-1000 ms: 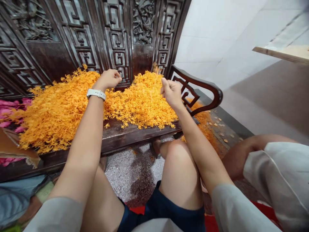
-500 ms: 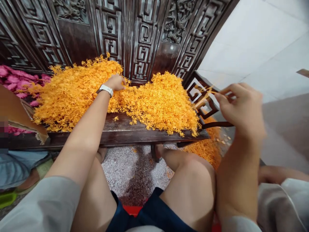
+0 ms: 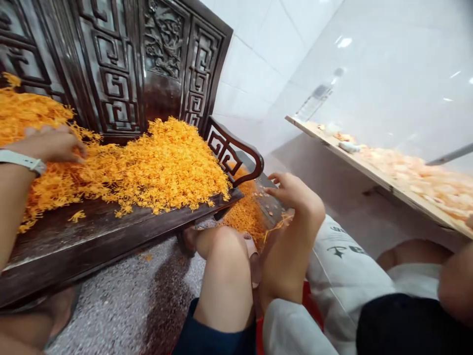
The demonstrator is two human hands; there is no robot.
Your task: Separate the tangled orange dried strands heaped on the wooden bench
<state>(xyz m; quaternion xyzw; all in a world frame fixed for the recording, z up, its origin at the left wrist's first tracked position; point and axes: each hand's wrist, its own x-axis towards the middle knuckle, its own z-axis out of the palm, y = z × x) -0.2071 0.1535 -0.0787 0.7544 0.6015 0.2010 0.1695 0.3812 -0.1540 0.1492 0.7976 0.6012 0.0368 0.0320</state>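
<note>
Strands [image 3: 281, 223] have dropped below right hand [image 3: 294, 191]; left hand [image 3: 55, 144] over orange heap [image 3: 129, 168].

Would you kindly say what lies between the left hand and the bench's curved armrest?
The head view shows heaped orange flower-like pieces on the bench seat between the left hand and the armrest.

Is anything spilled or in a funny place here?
Maybe! One orange flower-like bit lies apart from the big heap on the bench, and a tiny scrap is on the speckled floor. More orange strands lie beyond the armrest, low down; I can't tell if they spilled.
</note>
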